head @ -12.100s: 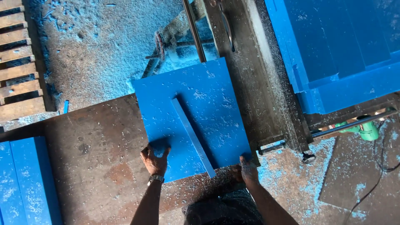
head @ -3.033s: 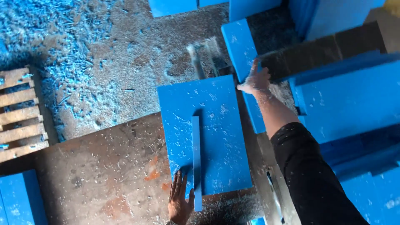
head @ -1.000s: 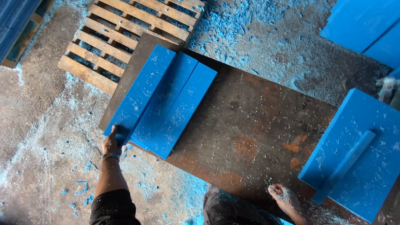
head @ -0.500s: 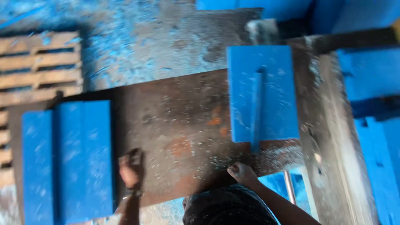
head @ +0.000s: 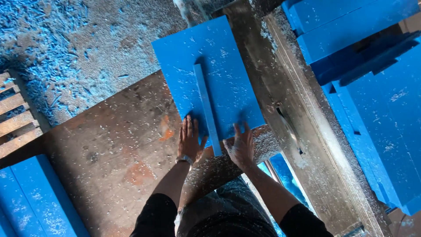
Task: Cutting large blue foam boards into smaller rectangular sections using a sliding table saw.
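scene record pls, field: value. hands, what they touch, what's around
left hand: flat, palm down, at near edge of blue board, left of the strip
right hand: flat, palm down, at the board's near edge, right of the strip
blue strip: narrow, lies lengthwise on the board
metal table: rusty, dusted with shavings, bears the board
saw blade: in a slot right of the board
blue boards, far right: stacked
blue boards, lower left: side by side
wooden pallet: left edge
floor: blue shavings

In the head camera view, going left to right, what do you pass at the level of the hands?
Wooden pallet → rusty metal table → left hand → narrow blue strip → right hand → saw blade → stacked blue boards.
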